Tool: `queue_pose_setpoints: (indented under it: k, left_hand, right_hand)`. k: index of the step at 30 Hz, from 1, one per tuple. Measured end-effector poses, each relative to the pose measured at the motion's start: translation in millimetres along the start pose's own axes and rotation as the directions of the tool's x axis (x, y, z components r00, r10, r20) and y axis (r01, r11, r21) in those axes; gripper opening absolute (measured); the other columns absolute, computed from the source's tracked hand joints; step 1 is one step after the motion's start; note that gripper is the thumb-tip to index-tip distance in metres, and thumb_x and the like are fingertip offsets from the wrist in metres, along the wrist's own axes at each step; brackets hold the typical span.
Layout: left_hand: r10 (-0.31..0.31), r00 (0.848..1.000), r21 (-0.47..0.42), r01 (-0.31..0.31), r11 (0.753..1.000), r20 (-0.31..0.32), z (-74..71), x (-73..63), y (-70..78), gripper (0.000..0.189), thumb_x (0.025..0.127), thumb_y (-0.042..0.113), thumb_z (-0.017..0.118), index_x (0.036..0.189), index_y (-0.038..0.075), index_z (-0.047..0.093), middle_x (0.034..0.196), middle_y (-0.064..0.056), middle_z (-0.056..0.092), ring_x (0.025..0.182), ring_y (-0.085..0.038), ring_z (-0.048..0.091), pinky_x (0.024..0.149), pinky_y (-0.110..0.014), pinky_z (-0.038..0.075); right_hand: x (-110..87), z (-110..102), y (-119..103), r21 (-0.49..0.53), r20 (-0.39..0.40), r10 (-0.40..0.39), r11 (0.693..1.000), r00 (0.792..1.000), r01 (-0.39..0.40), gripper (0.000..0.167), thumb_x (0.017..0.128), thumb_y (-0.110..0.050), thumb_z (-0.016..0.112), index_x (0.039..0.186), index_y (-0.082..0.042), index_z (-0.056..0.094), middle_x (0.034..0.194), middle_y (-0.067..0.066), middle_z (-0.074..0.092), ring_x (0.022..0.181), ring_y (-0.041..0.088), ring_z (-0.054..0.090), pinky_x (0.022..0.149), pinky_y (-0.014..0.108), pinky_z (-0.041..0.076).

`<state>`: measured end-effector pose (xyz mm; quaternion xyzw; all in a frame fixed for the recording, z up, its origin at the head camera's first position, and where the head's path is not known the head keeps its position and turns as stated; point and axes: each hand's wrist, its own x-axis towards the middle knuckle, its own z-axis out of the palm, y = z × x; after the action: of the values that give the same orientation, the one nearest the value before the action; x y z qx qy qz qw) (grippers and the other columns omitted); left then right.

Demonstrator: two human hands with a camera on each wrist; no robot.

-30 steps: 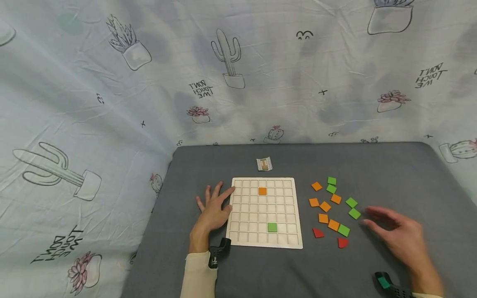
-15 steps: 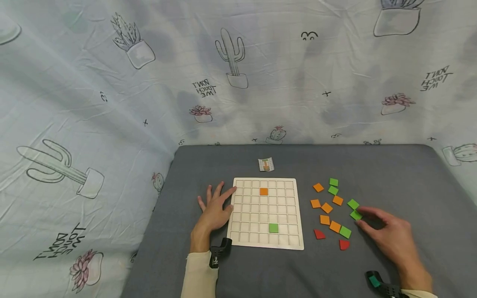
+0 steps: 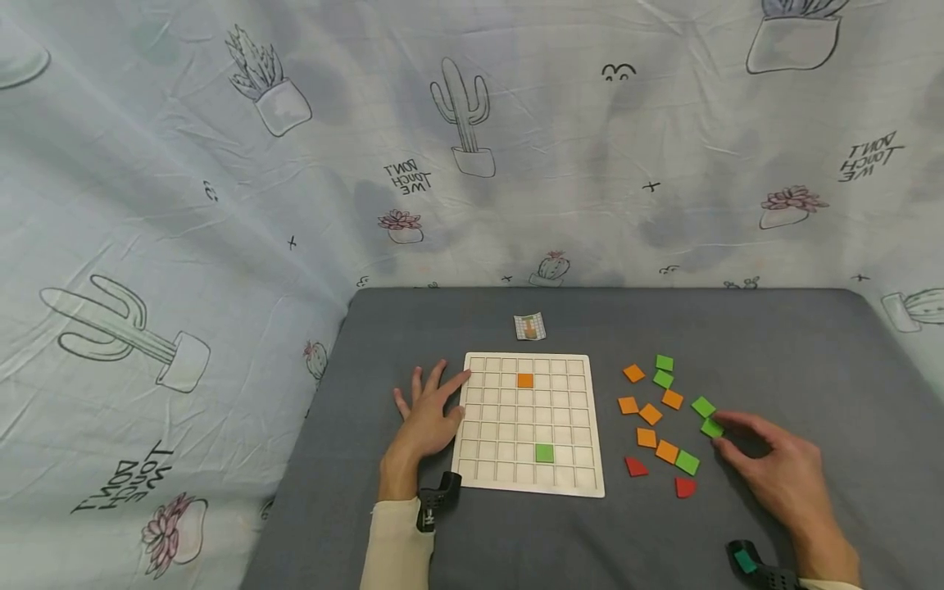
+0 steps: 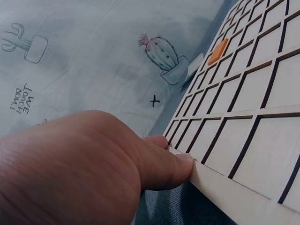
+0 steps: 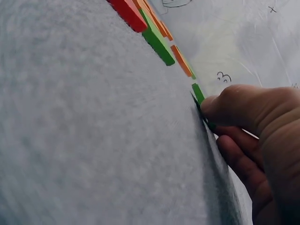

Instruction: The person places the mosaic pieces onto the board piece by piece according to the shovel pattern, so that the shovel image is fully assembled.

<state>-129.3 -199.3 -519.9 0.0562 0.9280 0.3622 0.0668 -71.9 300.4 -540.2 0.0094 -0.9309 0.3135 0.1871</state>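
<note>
Head view: right hand [image 3: 774,467] pinches green tile [image 3: 711,428] between thumb and fingertips, just beside another green tile [image 3: 704,406]. Left hand [image 3: 426,419] spread, fingers extended, thumb and forefinger touching left edge of wooden grid board [image 3: 489,451]. On board, orange square [image 3: 525,380] near far edge, green square [image 3: 544,453] near close edge. Right of board, loose orange tiles [image 3: 650,414], red pieces [image 3: 637,466]. Beyond board, printed card [image 3: 529,326].

Grey table [image 3: 516,537]; gridded board [image 3: 509,427]; card [image 3: 529,327]; loose tiles [image 3: 646,437] atop.
</note>
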Motion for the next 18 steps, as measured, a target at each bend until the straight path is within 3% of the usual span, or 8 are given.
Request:
queue_pose_setpoints:
  k: [3,7,12,18]
  left_hand:
    - [0.003,1.000,0.003,-0.003,1.000,0.000,-0.4,0.3,-0.2,0.060,0.105,0.009,0.060,0.164,0.022,0.055,0.182,-0.019,0.022,0.168,-0.054,-0.005,0.121,-0.086,-0.018]
    - [0.004,1.000,0.000,-0.004,1.000,0.002,-0.6,0.2,0.2,0.060,0.105,0.009,0.061,0.164,0.021,0.054,0.182,-0.020,0.022,0.168,-0.055,-0.005,0.121,-0.086,-0.018]
    - [0.004,1.000,-0.005,-0.004,1.000,0.002,-0.1,-0.4,0.9,0.060,0.105,0.009,0.061,0.163,0.021,0.055,0.182,-0.020,0.022,0.168,-0.055,-0.005,0.120,-0.086,-0.018]
    - [-0.001,1.000,0.001,0.001,1.000,0.001,0.0,0.1,0.4,0.060,0.105,0.009,0.060,0.163,0.021,0.055,0.182,-0.020,0.022,0.168,-0.055,-0.005,0.121,-0.086,-0.017]
  right_hand:
    - [0.2,-1.9,1.0,0.044,-0.022,0.008,0.999,1.000,-0.007,0.045,0.077,0.002,0.095,0.118,-0.011,0.083,0.103,-0.007,0.083,0.100,-0.037,0.045,0.086,-0.004,0.034]
    - [0.4,-9.1,-7.2,0.100,-0.041,0.041,0.994,0.998,-0.036,0.044,0.077,0.006,0.094,0.117,-0.008,0.083,0.101,-0.041,0.065,0.093,-0.030,0.056,0.083,-0.005,0.041]
    - [-0.9,-18.1,-24.5,0.149,-0.012,0.053,0.988,0.999,-0.051,0.042,0.080,0.006,0.093,0.118,-0.008,0.083,0.105,-0.047,0.062,0.094,-0.028,0.059,0.087,-0.007,0.041]
    - [-1.7,-25.7,-49.7,0.166,0.008,-0.018,0.986,1.000,0.016,0.044,0.079,0.006,0.094,0.117,-0.012,0.083,0.107,-0.043,0.066,0.098,-0.027,0.060,0.092,-0.008,0.038]
